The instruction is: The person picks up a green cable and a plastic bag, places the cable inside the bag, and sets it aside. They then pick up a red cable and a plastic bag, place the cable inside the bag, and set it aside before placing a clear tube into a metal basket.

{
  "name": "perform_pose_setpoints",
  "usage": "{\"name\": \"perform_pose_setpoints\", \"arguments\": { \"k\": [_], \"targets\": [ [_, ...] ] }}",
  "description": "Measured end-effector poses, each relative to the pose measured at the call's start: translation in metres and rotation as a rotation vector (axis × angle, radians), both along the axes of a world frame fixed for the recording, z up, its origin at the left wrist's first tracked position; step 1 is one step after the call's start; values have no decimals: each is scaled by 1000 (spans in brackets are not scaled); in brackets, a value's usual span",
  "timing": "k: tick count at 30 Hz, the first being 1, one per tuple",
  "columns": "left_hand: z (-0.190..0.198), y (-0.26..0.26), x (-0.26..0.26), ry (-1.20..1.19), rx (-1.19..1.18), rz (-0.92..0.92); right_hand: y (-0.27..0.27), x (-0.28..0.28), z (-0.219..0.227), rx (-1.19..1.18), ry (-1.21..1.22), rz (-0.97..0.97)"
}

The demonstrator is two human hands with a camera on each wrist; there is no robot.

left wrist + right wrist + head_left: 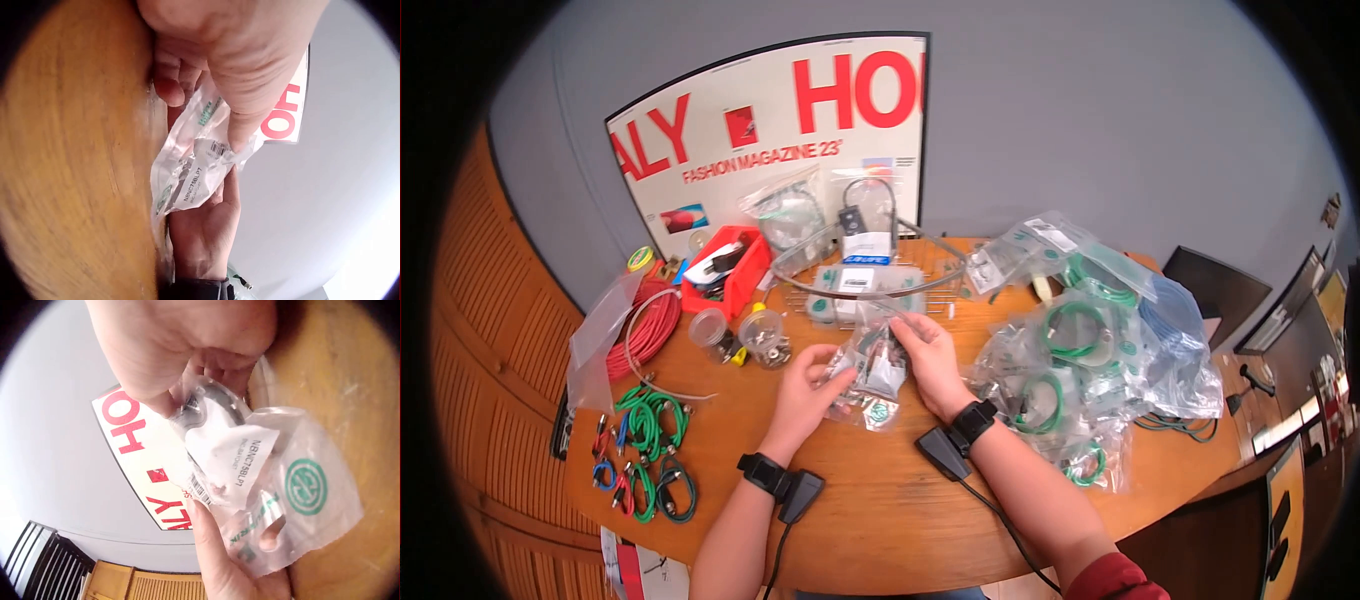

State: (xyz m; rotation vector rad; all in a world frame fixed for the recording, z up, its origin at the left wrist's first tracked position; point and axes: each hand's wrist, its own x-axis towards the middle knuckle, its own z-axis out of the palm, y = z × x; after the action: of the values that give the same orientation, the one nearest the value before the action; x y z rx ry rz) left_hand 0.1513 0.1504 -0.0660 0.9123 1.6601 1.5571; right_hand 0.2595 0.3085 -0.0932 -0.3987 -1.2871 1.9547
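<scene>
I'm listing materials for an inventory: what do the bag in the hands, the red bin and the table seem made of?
The bag: thin, glossy plastic film, see-through and creased with highlights. The red bin: probably smooth plastic, judging by its even colour. The table: wood with a slight sheen, as its grain suggests, or perhaps veneer.

I see a crumpled, clear plastic bag (884,378), green-printed, its white label (230,450) reading NBNC75BLP7, between left hand (808,393) and right hand (936,368).
</scene>
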Motion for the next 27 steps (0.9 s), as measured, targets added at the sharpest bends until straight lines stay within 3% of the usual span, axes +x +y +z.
{"name": "perform_pose_setpoints", "arguments": {
  "k": [6, 8, 11, 14, 17, 18, 20, 24, 27],
  "targets": [
    [-10, 2, -2, 66, 68, -74, 8, 0, -7, -136, 106, 17],
    [-5, 0, -2, -18, 67, 38, 9, 0, -6, -210, 155, 49],
    [-19, 1, -11, -66, 153, 67, 7, 1, -1, -285, 116, 50],
    [-13, 2, -7, -135, 231, 87, 5, 0, 0, -172, 23, 33],
    [-8, 6, 9, 61, 243, 32, 8, -3, -3, -192, 57, 44],
    [-7, 4, 7, 63, 244, 20, 9, -2, -4, -197, 70, 49],
    [-4, 0, 2, 92, 18, -75, 6, 4, 0, -196, 37, 35],
    [-4, -3, 1, 48, 22, -144, 6, 7, -8, -105, 6, -56],
    [-7, -6, 3, 48, 68, -228, -13, 27, 20, -91, 37, -116]
  ]
}}
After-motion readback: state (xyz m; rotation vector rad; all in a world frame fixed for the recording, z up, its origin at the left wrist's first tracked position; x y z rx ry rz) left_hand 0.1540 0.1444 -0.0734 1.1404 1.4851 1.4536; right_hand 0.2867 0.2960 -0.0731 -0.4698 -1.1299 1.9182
